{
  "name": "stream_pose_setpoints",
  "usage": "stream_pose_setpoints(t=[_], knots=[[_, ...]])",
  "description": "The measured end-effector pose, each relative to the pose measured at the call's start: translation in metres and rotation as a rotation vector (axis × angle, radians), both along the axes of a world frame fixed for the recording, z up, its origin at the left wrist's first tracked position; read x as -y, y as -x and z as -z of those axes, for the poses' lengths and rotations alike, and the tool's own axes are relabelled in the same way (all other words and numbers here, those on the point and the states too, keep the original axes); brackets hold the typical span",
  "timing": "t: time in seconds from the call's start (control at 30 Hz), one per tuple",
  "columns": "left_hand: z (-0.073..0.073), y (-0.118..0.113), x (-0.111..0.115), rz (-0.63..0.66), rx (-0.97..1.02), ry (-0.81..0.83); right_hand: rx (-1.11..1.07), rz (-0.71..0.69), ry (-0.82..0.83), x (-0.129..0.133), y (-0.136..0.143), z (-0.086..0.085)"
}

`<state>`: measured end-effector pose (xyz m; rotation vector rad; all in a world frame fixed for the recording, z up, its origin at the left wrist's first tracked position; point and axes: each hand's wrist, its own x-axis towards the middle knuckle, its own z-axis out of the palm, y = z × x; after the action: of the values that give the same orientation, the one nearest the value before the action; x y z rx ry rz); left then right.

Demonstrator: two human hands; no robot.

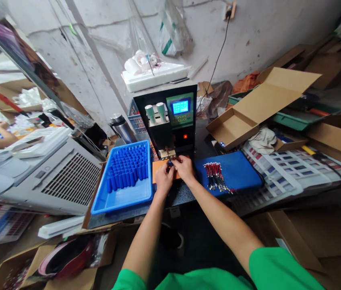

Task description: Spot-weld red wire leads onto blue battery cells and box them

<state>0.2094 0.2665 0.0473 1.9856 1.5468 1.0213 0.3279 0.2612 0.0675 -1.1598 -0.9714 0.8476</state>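
Left hand [164,177] and right hand [184,167] pinch a partly hidden blue cylindrical cell [170,163] at the spot welder [161,139], over an orange board [158,165]; blue tray [131,197] of standing cells [128,167] to left, red-black wire leads [214,177] to right.

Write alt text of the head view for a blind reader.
A person's left hand and right hand hold a small blue piece at a black machine with a lit screen. Left, a blue tray holds blue cylinders; right, red and black wires lie on a blue surface.
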Motion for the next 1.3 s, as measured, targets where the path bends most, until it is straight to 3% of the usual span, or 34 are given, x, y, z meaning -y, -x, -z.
stream_pose_setpoints(t=[1.0, 1.17, 1.3], knots=[[-0.0021, -0.0011, 0.0024, -0.018, 0.008, 0.001, -0.062, -0.025, 0.014, 0.0002, 0.0020, 0.0050], [-0.0029, 0.0001, 0.0016, -0.006, -0.004, 0.015, 0.005, -0.002, 0.011, 0.0031, 0.0020, 0.0026], [-0.0049, -0.0008, 0.0017, 0.015, 0.007, -0.001, 0.002, -0.063, 0.026, 0.0048, -0.0010, 0.0033]])
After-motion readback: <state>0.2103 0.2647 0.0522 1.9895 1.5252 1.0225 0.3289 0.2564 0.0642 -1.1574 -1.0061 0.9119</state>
